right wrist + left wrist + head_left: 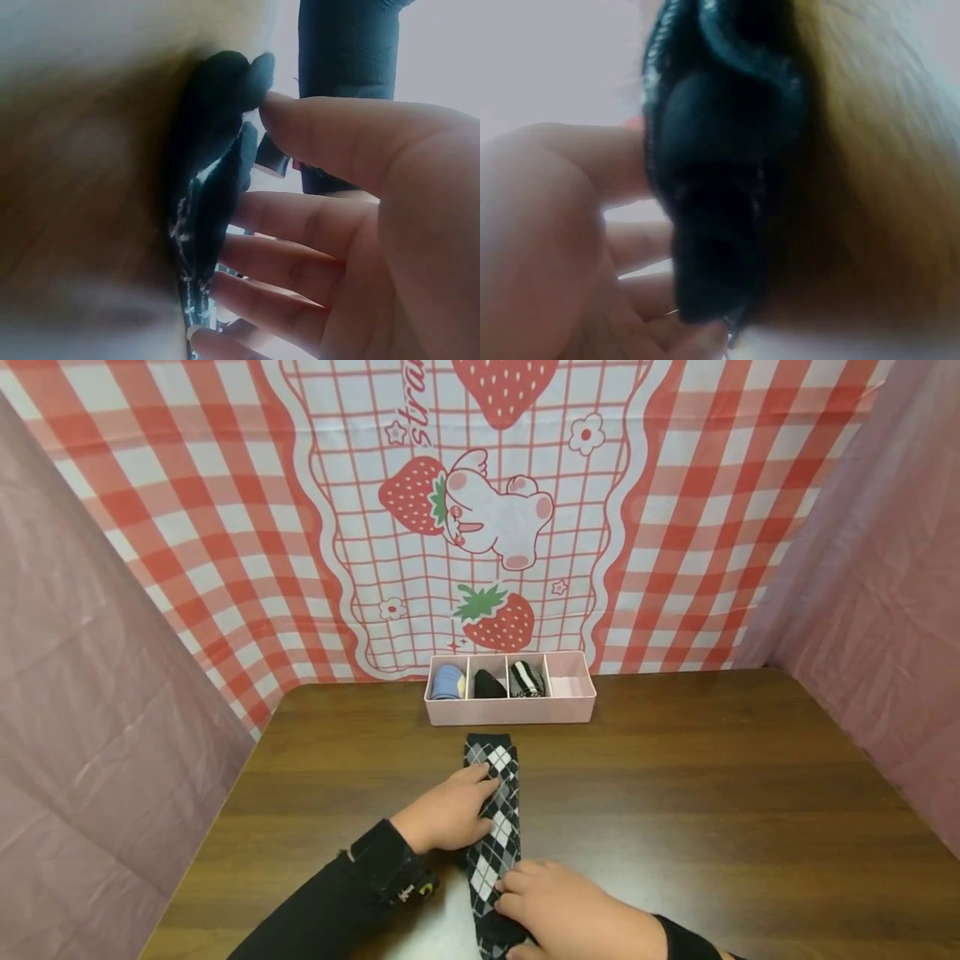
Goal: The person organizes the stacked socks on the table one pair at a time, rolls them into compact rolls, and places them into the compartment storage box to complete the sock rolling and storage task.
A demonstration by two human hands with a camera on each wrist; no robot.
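An argyle sock [504,831] in black, grey and white lies lengthwise on the wooden table, stretching away from the person. My left hand [448,810] rests on its upper half, fingers laid across the pattern and thumb at the left edge. Lower down, the fingers of my right hand [570,906] touch the sock's near end from the right. The left wrist view shows dark layered folds of the sock [716,225] beside the fingers. In the right wrist view, the right thumb touches the sock's black end [214,112], and straight fingers lie along its layers.
Behind the sock stands a pink divided box [512,712]. From left, its compartments hold a blue rolled sock [448,682], a black one [489,685] and a striped one [527,680]; the rightmost shows its bare floor. A strawberry-print cloth [480,527] hangs behind the table [675,777].
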